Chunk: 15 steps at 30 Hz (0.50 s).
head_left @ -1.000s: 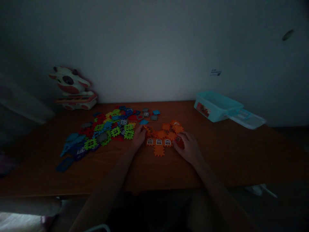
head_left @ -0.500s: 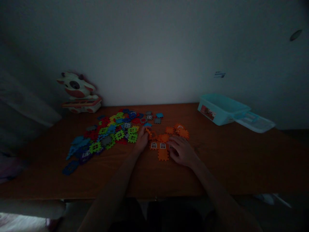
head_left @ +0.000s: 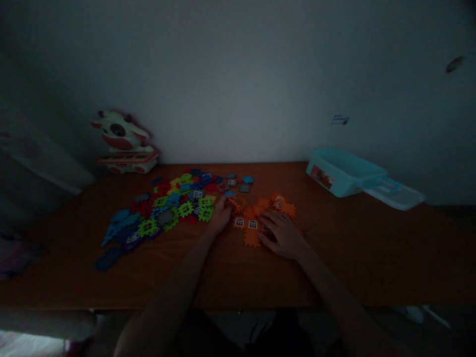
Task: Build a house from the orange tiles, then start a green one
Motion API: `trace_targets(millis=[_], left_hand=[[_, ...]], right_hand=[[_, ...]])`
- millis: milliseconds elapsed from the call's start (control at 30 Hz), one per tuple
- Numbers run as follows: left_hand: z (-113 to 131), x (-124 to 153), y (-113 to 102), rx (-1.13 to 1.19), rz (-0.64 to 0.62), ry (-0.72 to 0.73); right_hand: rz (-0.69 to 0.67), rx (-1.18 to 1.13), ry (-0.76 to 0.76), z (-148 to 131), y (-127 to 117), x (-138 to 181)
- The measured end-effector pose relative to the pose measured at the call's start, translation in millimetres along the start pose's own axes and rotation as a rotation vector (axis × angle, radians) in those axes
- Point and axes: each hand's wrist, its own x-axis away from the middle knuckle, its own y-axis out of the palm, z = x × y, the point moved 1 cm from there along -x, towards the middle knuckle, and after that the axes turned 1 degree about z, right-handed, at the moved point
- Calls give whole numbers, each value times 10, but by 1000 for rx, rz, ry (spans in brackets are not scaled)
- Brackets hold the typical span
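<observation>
Wooden tabletop [head_left: 230,282] is seen nearest, dimly lit. A plain orange square tile [head_left: 252,239] is laid closest to the person, its far toothed edge set against the middle of an orange window-tile row [head_left: 253,224]; whether fully locked cannot be told. The row's long axis is laid left to right, between the hands. Its right end is partly covered by the right hand [head_left: 282,235], the nearer one: fingers loosely spread and rested on the tiles, thumb well apart beside the plain tile, no grip seen. By the left end, the left hand [head_left: 222,215] is nearly closed, an orange toothed piece [head_left: 234,202] apparently pinched at its fingertips; the piece lies right of that hand, just beyond the row, its tilt too dark to tell. More loose orange tiles [head_left: 286,209] are scattered past the right fingers. Left of the left hand, a multicoloured tile pile [head_left: 173,201] is spread. Farther off, a grey tile [head_left: 244,188] is placed; at far right a turquoise storage box [head_left: 340,186] with lid [head_left: 396,196], at far left a cow-shaped toy keyboard [head_left: 124,158], by the wall [head_left: 238,89].
</observation>
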Motion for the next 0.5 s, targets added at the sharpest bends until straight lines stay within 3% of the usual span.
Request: trace_targets(millis=[167,367,500], left_hand=[[-40,-15,5,60,-30,-16],[-93,-16,20,135,-26,-56],[-154,-42,18,141,-11,-58]], right_hand=[[78,-8,45,31,36,34],[330,-19,206,172,159,67],[375,-52,171,229,196,64]])
